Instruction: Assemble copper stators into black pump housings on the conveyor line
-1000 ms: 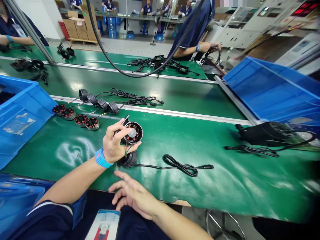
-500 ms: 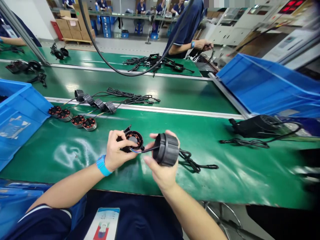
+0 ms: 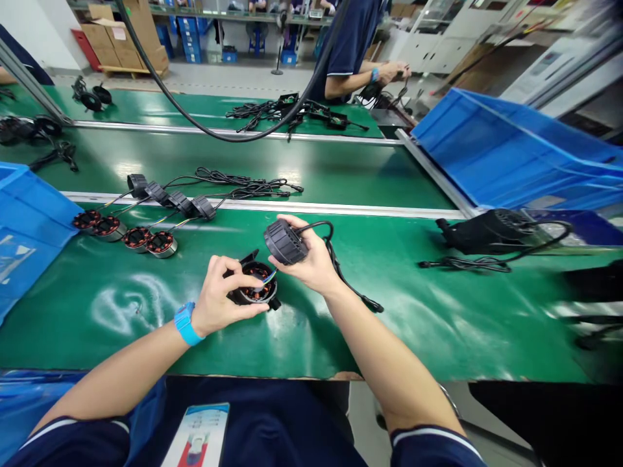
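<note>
My left hand (image 3: pixel 218 295) grips a round black motor housing (image 3: pixel 247 299) on the green bench, with a finger over its opening. Copper coils (image 3: pixel 254 292) show inside it. Above and to the right, my right hand (image 3: pixel 314 263) holds a black ridged cap (image 3: pixel 282 243), tilted and apart from the housing. Thin coloured wires (image 3: pixel 269 278) run between the housing and the cap. A black cable (image 3: pixel 335 256) loops from the cap behind my right hand down to a connector (image 3: pixel 374 304) on the bench.
Several copper-wound stators (image 3: pixel 161 244) with wired caps (image 3: pixel 202 207) lie left. Blue bins stand at left (image 3: pixel 34 220) and right (image 3: pixel 506 149). A finished-looking black motor (image 3: pixel 487 232) rests right. Across the bench, a person (image 3: pixel 350 58) handles cables; a black cable (image 3: pixel 204 133) hangs overhead.
My right hand came in open, took the black cap from the bench, and has raised and turned it, drawing its cable along. My left hand stays on the motor housing, now lower.
</note>
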Demonstrator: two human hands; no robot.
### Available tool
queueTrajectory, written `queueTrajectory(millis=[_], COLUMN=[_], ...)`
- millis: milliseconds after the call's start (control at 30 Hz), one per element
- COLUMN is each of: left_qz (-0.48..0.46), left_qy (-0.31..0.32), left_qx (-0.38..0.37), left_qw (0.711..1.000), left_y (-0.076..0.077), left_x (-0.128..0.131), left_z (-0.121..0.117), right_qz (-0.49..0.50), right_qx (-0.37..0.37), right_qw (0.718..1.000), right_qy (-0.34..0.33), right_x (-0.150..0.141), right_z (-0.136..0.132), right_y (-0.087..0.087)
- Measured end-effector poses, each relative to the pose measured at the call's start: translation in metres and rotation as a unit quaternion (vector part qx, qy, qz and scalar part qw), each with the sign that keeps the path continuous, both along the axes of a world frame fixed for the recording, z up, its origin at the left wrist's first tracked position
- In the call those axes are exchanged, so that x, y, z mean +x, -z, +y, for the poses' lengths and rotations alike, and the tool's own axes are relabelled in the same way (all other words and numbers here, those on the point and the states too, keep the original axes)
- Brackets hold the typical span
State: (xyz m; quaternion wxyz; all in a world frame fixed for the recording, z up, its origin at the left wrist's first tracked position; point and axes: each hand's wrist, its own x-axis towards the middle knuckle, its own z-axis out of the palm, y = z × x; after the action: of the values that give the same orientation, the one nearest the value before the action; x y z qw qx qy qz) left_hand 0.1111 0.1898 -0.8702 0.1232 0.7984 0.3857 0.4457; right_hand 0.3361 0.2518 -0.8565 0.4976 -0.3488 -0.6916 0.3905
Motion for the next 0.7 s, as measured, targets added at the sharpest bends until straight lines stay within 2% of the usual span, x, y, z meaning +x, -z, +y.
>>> queueTrajectory(millis=[200,300,367,433,533,633,700], left_qz=[0.016,0.041,0.072,0.115,0.19,0.254,0.279], left_qy=[0.107,0.146,0.154,0.156,0.131,0.11,0.124], left_qx=[-0.02,-0.027,-0.001,0.052,0.121,0.13,0.118], left_qw=[0.994,0.988,0.985,0.98,0.965,0.952,0.945], left_y=[-0.004,-0.008,-0.012,-0.016,-0.024,-0.03,-0.032], left_x=[-0.007,-0.014,-0.021,-0.029,-0.04,-0.045,-0.044], left_z=[0.006,0.015,0.021,0.024,0.022,0.014,0.009], right_qz=[-0.046,-0.039,-0.04,-0.062,-0.123,-0.168,-0.187], right_qx=[0.007,0.002,-0.008,0.003,0.035,0.048,0.039], right_qw=[0.983,0.971,0.966,0.969,0.98,0.982,0.979], right_qy=[-0.179,-0.236,-0.256,-0.241,-0.149,-0.076,-0.074], right_x=[0.007,0.004,0.003,0.002,0.0,-0.002,-0.001], right_z=[0.013,0.011,0.007,0.0,-0.012,-0.02,-0.023], right_y=[0.004,0.003,0.001,0.0,0.001,0.001,-0.002])
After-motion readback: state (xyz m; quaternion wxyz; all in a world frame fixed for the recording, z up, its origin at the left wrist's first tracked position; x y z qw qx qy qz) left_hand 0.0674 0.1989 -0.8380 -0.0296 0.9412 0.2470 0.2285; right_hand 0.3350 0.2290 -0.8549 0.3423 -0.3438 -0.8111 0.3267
